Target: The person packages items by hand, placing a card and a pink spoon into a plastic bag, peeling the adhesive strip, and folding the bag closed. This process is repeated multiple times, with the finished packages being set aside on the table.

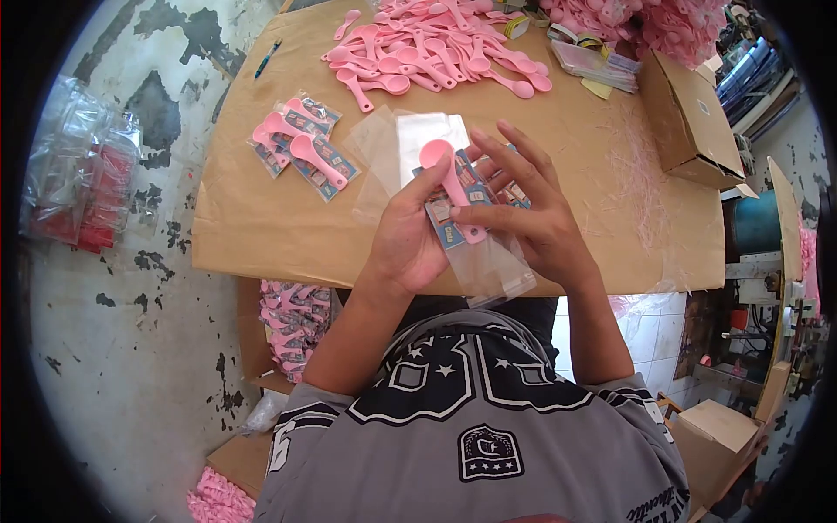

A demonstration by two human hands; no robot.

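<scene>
A pink measuring spoon [436, 154] lies on a blue printed card [446, 230] between my hands. My left hand [408, 234] grips spoon and card, its thumb on the spoon just below the bowl. From the card's lower end a clear plastic bag [493, 272] hangs toward the table's front edge. My right hand [540, 205] has its fingers spread, with one fingertip against the spoon's handle. Part of another printed card shows behind those fingers. Beneath my hands, clear bags [375, 144] lie flat. Several spoons with cards in clear bags [305, 148] form a small pile to the left.
A large heap of loose pink spoons [427, 52] covers the table's far side. At the right stand a cardboard box [693, 118] and a stack of clear bags [595, 68]. A pen [268, 59] lies far left. Below the table, a box holds packed spoons [295, 327].
</scene>
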